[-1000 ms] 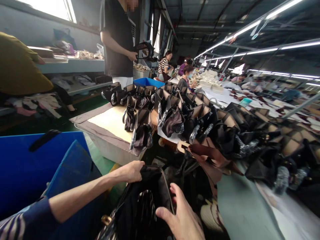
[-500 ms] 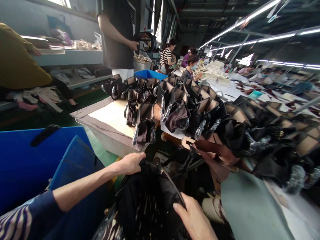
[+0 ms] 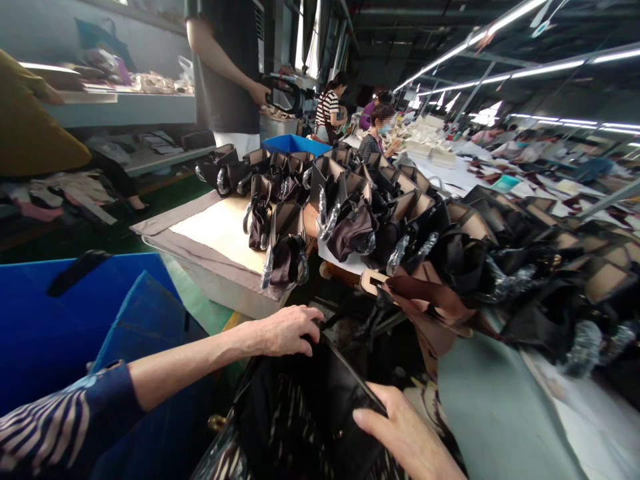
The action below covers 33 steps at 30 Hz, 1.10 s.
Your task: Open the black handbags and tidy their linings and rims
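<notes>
In the head view, one black bag [image 3: 345, 393] sits below both hands' fingers. The right hand's [image 3: 405, 430] fingers pinch its rim, apparently steadying the mouth; the left hand's [image 3: 287, 331] curl partly open at the far edge, grip unclear. Beyond them: dark bags [image 3: 356, 230], too crowded to count.

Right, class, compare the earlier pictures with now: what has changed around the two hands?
The left hand has moved right, along the far side of the black bag. The right hand, open at first, now grips that bag's right edge. The other bags and the blue bin stayed put.
</notes>
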Motion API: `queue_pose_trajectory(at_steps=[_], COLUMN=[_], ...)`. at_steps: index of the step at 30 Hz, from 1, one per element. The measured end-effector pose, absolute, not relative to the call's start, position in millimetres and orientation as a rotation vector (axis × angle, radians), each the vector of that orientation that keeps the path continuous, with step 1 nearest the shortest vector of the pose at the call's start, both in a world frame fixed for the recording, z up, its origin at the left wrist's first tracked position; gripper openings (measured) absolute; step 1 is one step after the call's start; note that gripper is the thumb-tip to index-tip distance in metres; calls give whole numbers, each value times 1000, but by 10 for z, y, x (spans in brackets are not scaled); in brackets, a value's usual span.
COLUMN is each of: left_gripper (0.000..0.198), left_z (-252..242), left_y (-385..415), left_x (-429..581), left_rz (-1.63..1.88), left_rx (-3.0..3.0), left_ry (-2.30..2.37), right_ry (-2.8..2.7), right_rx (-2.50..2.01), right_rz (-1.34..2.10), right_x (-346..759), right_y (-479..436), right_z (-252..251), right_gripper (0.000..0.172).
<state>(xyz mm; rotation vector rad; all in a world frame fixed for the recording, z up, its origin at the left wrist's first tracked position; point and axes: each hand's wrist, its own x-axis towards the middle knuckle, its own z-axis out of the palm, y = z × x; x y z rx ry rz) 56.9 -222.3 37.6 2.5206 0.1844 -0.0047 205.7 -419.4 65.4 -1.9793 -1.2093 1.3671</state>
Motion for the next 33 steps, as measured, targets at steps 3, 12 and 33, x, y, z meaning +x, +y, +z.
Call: queue_pose_trajectory(at_steps=[3,12,33], left_gripper=[9,14,10], left_z=[274,263,219], left_y=[-2154,-2123,-2225], left_x=[586,559,703], left_rz=[-22,-29,40], left_rx=[2346,2178,2335], left_ry=[115,199,389], right_ry=[-1184,-1036,-1059], right_rx=[-1850,-1647,-1853], right_rz=[1467,1690,1387], right_x=[2120,2399,2329], right_y=[-4174,-4086,-4120], right_z=[699,603,519], right_gripper=[12,24,24])
